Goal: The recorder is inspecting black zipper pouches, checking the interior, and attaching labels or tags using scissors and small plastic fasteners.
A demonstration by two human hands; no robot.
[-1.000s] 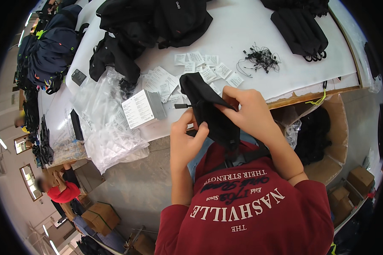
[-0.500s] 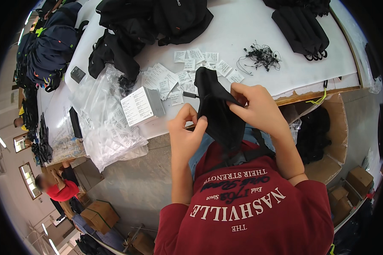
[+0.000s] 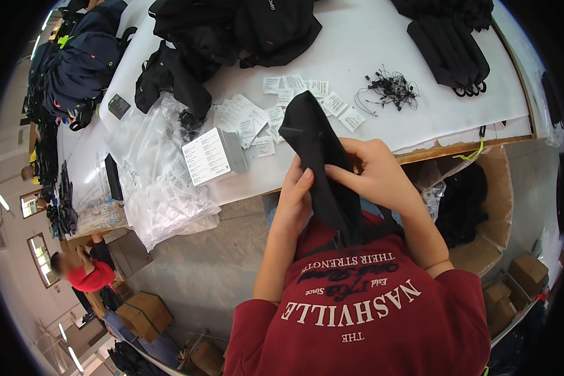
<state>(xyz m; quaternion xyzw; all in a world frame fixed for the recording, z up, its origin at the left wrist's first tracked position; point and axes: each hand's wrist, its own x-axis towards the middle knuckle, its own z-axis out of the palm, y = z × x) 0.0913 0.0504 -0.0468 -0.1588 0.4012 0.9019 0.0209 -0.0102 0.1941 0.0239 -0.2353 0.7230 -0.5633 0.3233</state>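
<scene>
A black fabric pouch point(image 3: 316, 144) is held up in front of my chest, its folded top tilted away over the table edge. My left hand point(image 3: 296, 188) is closed on its left side, the thumb lying against the cloth. From the right, my right hand point(image 3: 373, 172) pinches the pouch, its thumb on the front and its fingers partly hidden behind. The lower end hangs down toward my dark red shirt. Just beyond the pouch, loose white printed labels point(image 3: 239, 118) lie spread on the white table point(image 3: 332, 53). A stack of white cards point(image 3: 208, 160) stands left of my left hand.
Black bags point(image 3: 276, 31) lie at the table's far side, and folded black pouches point(image 3: 448, 53) at far right. Tangled black cords point(image 3: 391, 89) sit between. Clear plastic bags point(image 3: 160, 188) drape over the front edge. An open carton point(image 3: 492, 207) stands right; a seated person point(image 3: 91, 272) is at left.
The pouch's opening, spread between my hands before, is now folded together and flatter. Both hands have come closer together, the left one moving right. The dark tag sticking out at left no longer shows.
</scene>
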